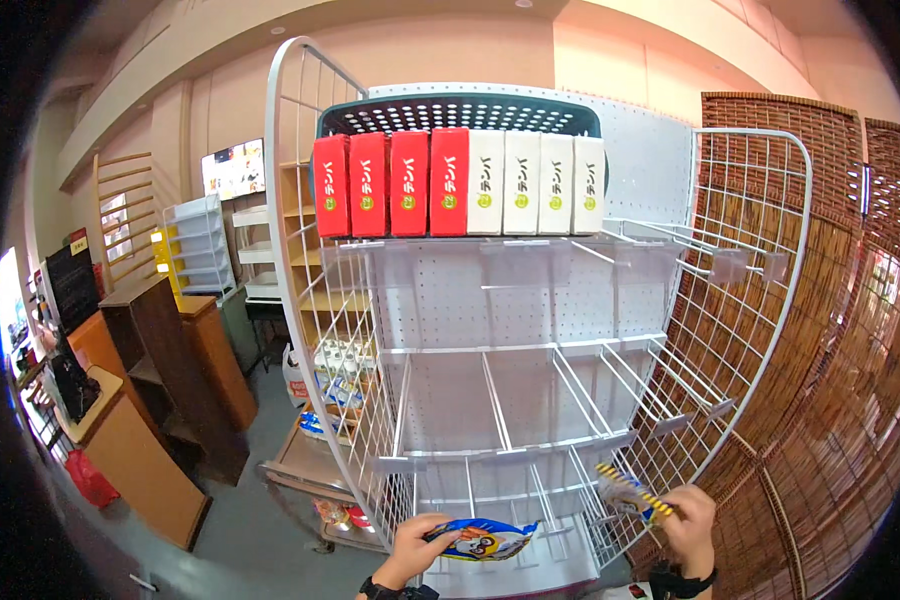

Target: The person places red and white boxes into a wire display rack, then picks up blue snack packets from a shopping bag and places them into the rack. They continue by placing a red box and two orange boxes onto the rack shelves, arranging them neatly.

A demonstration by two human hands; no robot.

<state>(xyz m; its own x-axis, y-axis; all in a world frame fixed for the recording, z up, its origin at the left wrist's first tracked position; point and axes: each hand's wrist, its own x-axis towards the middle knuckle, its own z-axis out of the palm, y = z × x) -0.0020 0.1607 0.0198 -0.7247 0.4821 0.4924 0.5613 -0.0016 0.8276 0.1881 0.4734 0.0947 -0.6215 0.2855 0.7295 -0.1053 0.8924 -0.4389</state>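
Between thumb and fingers, my left hand (pixel 412 546) grips a blue-and-white snack bag (pixel 484 540) with a cartoon face, held flat low in front of the rack. My right hand (pixel 688 525) pinches one end of a second snack bag (pixel 630 493), which has a black-and-yellow striped edge and is turned nearly edge-on. Both bags are off the rack, before its lower hooks. Bare white metal hooks (pixel 499 405) stick out from the pegboard (pixel 510 300) of the white wire display rack (pixel 776 330). Both wrists wear black bands.
On the rack's top, a dark green perforated basket (pixel 457 112) stands behind a row of red boxes (pixel 409 184) and white boxes (pixel 521 184). A metal cart (pixel 307 457) with packaged goods is at left. Wicker screens (pixel 802 420) flank the right side.
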